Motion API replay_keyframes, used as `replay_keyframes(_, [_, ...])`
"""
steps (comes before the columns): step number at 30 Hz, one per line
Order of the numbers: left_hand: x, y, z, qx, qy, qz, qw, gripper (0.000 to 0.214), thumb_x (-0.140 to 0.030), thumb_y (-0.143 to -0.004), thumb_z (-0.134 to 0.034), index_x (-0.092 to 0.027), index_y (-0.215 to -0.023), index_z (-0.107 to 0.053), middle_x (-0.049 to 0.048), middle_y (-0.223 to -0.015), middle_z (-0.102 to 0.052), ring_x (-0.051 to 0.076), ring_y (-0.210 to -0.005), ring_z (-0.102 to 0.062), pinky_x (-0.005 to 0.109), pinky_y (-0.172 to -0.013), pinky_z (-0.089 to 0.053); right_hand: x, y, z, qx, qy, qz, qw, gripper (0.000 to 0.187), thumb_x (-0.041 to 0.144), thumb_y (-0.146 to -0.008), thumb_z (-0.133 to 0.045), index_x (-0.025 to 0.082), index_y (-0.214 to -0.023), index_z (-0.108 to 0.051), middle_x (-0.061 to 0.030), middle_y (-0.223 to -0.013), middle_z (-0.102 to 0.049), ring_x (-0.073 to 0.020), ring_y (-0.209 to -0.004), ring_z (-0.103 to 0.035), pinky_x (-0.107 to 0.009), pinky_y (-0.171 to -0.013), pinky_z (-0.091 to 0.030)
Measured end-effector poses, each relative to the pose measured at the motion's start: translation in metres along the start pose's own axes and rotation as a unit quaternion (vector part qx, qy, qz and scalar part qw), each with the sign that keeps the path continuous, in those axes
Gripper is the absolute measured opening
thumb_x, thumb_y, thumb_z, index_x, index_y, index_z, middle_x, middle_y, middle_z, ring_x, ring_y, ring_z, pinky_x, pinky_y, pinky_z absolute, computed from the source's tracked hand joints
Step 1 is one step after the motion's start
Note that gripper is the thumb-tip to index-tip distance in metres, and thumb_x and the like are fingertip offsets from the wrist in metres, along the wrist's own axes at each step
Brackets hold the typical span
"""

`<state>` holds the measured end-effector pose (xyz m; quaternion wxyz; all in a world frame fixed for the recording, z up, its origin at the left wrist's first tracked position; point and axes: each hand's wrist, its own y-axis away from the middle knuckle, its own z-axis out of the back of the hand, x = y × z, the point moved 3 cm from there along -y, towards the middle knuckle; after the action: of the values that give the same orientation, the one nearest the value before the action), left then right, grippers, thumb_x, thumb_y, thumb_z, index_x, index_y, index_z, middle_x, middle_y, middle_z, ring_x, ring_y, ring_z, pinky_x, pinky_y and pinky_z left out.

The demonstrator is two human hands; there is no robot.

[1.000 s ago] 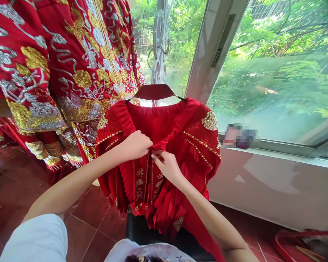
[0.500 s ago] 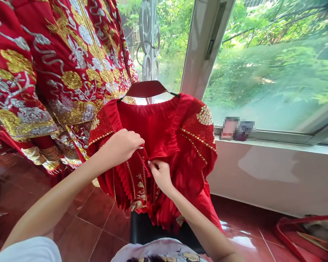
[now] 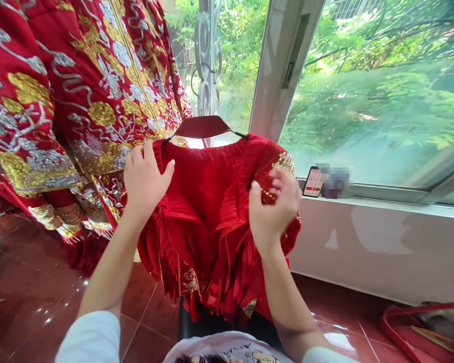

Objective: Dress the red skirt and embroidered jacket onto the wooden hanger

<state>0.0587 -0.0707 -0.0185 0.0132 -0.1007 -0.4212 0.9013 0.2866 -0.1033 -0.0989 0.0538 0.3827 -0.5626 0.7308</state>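
Observation:
A red pleated garment (image 3: 212, 212) with gold beaded trim hangs from a dark red hanger (image 3: 203, 127) in front of a window. My left hand (image 3: 144, 179) lies on the garment's left shoulder, thumb over the front and fingers curled round the edge. My right hand (image 3: 274, 209) grips the right shoulder, fingers bunched into the beaded fabric. The hanger's hook hangs on a white scrollwork grille (image 3: 206, 55).
A heavily embroidered red, gold and silver robe (image 3: 79, 96) hangs at the left, touching the garment. A phone (image 3: 313, 181) lies on the white window sill (image 3: 382, 204). A black stool (image 3: 212, 322) stands below. A red bag (image 3: 423, 327) lies on the red tiled floor at lower right.
Both hands left the middle front of the garment and moved apart and up, the left to the left shoulder, the right to the right shoulder.

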Motion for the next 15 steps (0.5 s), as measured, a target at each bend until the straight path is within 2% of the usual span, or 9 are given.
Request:
replay_keyframes(1, [-0.003,-0.001,-0.011,-0.006,-0.013,0.037,0.999,0.063,-0.040,-0.083,-0.058,-0.010,-0.136,-0.042,0.0223,-0.135,-0.048,0.038,-0.126,-0.043,0.052,-0.103,-0.039,0.006,-0.014,-0.014,0.006,0.021,-0.001,1.000,0.055,0.036,-0.083,-0.053,0.017,-0.133,-0.044,-0.0149,-0.128,-0.053,-0.0283,-0.120,-0.048,-0.046,-0.098,-0.041])
replay_keyframes(3, [-0.008,-0.003,-0.030,-0.021,-0.024,0.080,0.996,0.070,-0.035,-0.082,-0.060,-0.007,-0.140,-0.035,0.0259,-0.141,-0.040,0.040,-0.130,-0.037,0.054,-0.105,-0.037,0.010,-0.031,-0.043,0.023,0.067,-0.046,0.996,0.074,0.038,-0.081,-0.056,0.016,-0.145,-0.026,-0.0203,-0.145,-0.030,-0.0360,-0.134,-0.031,-0.056,-0.102,-0.034])
replay_keyframes(5, [-0.007,-0.006,-0.042,-0.049,-0.033,0.104,0.993,0.064,-0.028,-0.084,-0.055,-0.007,-0.141,-0.034,0.0250,-0.141,-0.039,0.040,-0.132,-0.036,0.055,-0.108,-0.032,0.007,-0.035,-0.064,0.028,0.095,-0.098,0.990,0.079,0.038,-0.081,-0.054,0.017,-0.148,-0.017,-0.0227,-0.150,-0.012,-0.0415,-0.138,-0.019,-0.063,-0.100,-0.030])
replay_keyframes(7, [0.003,-0.011,-0.048,-0.058,-0.038,0.111,0.991,0.055,-0.019,-0.087,-0.046,-0.009,-0.140,-0.037,0.0226,-0.136,-0.045,0.037,-0.129,-0.040,0.054,-0.109,-0.031,0.004,-0.034,-0.073,0.007,0.112,-0.120,0.986,0.073,0.035,-0.084,-0.049,0.019,-0.147,-0.016,-0.0226,-0.150,-0.006,-0.0431,-0.138,-0.013,-0.067,-0.097,-0.029])
replay_keyframes(10, [0.022,-0.014,-0.046,-0.038,-0.026,0.083,0.995,0.053,-0.009,-0.088,-0.035,-0.013,-0.140,-0.039,0.0195,-0.130,-0.051,0.033,-0.124,-0.047,0.047,-0.104,-0.039,-0.002,-0.033,-0.069,-0.015,0.154,-0.104,0.983,0.060,0.028,-0.087,-0.040,0.023,-0.145,-0.025,-0.0200,-0.150,-0.011,-0.0405,-0.136,-0.015,-0.068,-0.095,-0.029])
replay_keyframes(13, [0.035,-0.006,-0.030,-0.031,-0.026,0.067,0.997,0.054,-0.012,-0.086,-0.043,-0.016,-0.140,-0.042,0.0186,-0.128,-0.052,0.033,-0.123,-0.047,0.044,-0.101,-0.043,-0.011,-0.040,-0.058,0.000,0.196,-0.088,0.977,0.054,0.022,-0.086,-0.039,0.027,-0.139,-0.037,-0.0174,-0.146,-0.025,-0.0390,-0.133,-0.021,-0.067,-0.093,-0.028])
replay_keyframes(15, [0.037,0.003,-0.014,-0.037,-0.043,0.073,0.996,0.053,-0.015,-0.085,-0.049,-0.019,-0.138,-0.046,0.0177,-0.128,-0.051,0.035,-0.124,-0.045,0.046,-0.100,-0.044,-0.017,-0.050,-0.051,0.032,0.213,-0.081,0.973,0.050,0.019,-0.084,-0.039,0.027,-0.132,-0.048,-0.0160,-0.136,-0.039,-0.0372,-0.126,-0.033,-0.064,-0.093,-0.029])
